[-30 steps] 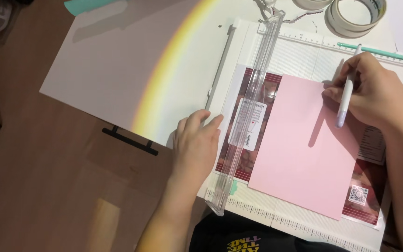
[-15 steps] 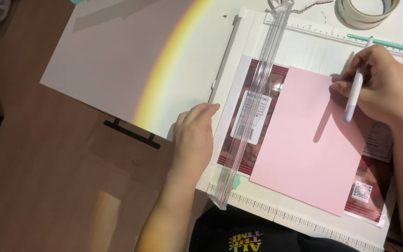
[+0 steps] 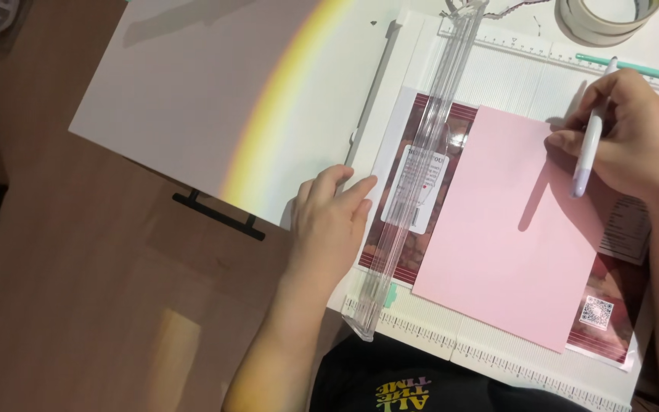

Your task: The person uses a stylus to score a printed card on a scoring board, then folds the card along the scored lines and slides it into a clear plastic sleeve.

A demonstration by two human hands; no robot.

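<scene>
From the head camera, a pink card [image 3: 509,229] lies tilted on a white scoring board [image 3: 497,72], over a dark red printed sheet [image 3: 612,294] and just right of the board's clear plastic rail [image 3: 421,175]. The left hand [image 3: 329,221] rests flat and spread at the board's left edge, gripping nothing. The right hand [image 3: 634,141] is closed around a white pen-like tool [image 3: 585,156], tip down over the card's upper right corner. To my eye, good work here means squaring the card against the board's top ruler, pressing it still, and drawing the tool steadily. A tape roll [image 3: 604,15] sits beyond the board's top edge.
</scene>
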